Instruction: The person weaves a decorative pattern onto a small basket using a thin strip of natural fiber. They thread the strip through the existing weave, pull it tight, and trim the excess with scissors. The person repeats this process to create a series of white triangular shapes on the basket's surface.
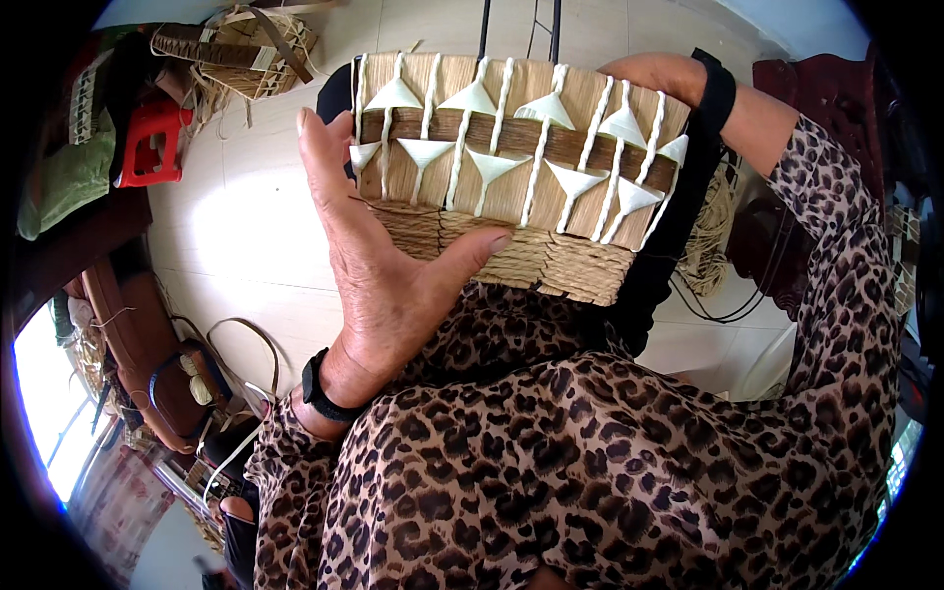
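Observation:
A woven basket [531, 218] sits above my lap, tilted so that one side faces me. Its wall has pale wood-like panels, a darker brown band, and white twisted cords with white triangular wraps; braided straw rope shows along its near edge. My left hand [369, 256] grips its left corner, the thumb lying across the rope part and the index finger stretched up beside the edge. The other left fingers are mostly hidden. My right hand [649, 77] reaches behind the far right edge; its fingers are out of sight behind the basket.
A red plastic stool [155, 143] stands at the left. Beyond it lies a bundle of straw and brown strips [246, 54] on the tiled floor. Coiled straw rope [713, 231] hangs at the right beside dark carved furniture [772, 261]. Loose straps [256, 339] lie at lower left.

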Tool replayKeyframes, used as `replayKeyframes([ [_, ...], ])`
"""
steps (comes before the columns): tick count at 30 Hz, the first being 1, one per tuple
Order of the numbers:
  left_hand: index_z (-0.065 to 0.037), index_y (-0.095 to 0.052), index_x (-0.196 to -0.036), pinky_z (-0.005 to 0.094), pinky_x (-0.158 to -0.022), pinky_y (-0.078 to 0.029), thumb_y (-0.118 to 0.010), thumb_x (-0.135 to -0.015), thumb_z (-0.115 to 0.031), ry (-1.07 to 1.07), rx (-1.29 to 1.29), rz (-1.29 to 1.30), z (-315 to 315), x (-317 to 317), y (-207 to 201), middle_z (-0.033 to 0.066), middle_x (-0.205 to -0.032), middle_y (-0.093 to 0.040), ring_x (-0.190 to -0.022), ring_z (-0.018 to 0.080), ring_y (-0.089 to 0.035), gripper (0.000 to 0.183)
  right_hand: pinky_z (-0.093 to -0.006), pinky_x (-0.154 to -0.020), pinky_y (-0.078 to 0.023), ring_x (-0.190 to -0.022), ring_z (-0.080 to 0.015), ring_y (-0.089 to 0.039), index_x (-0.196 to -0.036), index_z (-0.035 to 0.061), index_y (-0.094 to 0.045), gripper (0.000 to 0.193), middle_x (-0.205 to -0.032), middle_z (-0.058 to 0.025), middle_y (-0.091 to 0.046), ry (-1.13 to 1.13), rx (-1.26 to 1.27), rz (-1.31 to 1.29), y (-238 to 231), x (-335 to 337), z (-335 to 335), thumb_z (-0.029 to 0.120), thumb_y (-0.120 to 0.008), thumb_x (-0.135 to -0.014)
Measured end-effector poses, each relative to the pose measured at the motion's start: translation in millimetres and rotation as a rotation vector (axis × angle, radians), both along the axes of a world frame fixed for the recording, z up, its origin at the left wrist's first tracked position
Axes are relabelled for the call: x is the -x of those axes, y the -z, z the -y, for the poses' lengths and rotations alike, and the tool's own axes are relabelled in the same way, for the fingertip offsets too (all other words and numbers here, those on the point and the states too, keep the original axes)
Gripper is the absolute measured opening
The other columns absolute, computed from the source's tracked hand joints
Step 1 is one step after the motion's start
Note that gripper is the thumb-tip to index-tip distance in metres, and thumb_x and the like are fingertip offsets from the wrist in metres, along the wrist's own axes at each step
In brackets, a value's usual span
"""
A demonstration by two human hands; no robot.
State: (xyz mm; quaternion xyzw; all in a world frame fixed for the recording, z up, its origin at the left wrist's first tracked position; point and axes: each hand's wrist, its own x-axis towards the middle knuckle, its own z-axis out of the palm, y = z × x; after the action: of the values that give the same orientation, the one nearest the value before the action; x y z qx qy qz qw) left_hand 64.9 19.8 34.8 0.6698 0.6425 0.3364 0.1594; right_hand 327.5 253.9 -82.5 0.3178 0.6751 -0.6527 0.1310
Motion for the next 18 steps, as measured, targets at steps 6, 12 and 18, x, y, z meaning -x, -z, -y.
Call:
replayKeyframes([
  [6,-0.005,0.008,-0.150,0.0461,-0.111,-0.032,-0.092,-0.056,-0.031,0.026,0.033,0.006,2.9,6.4,-1.5,0.0220,-0.147,-0.026,-0.135,0.0340,-0.032,0.140,-0.0285,-0.085,-0.052,-0.095,-0.0165,-0.064,-0.122,-0.0056,-0.059,0.038,-0.114,-0.0148,-0.066,-0.017,0.014,-0.006,4.0,8.5,4.8,0.021,-0.060,-0.094],
  [12,-0.006,0.010,-0.150,0.0573,-0.109,-0.028,-0.084,-0.058,-0.056,-0.005,-0.033,-0.130,4.5,8.4,-0.2,0.0273,-0.150,-0.021,-0.137,0.0399,-0.028,0.141,-0.0288,-0.086,-0.051,-0.096,-0.0167,-0.064,-0.122,-0.0057,-0.059,0.038,-0.115,-0.0149,-0.066,-0.022,-0.002,-0.002,6.6,13.8,1.9,0.021,-0.059,-0.094],
  [18,-0.019,-0.046,-0.134,0.0554,-0.115,-0.014,-0.065,-0.080,-0.057,0.167,-0.573,-0.299,1.2,6.0,20.3,0.0205,-0.144,-0.037,-0.135,0.0381,-0.032,0.068,-0.0291,-0.087,-0.051,-0.097,-0.0169,-0.064,-0.122,-0.0057,-0.059,0.038,-0.116,-0.0150,-0.066,-0.020,-0.015,0.001,7.5,17.7,-3.4,0.020,-0.059,-0.094],
])
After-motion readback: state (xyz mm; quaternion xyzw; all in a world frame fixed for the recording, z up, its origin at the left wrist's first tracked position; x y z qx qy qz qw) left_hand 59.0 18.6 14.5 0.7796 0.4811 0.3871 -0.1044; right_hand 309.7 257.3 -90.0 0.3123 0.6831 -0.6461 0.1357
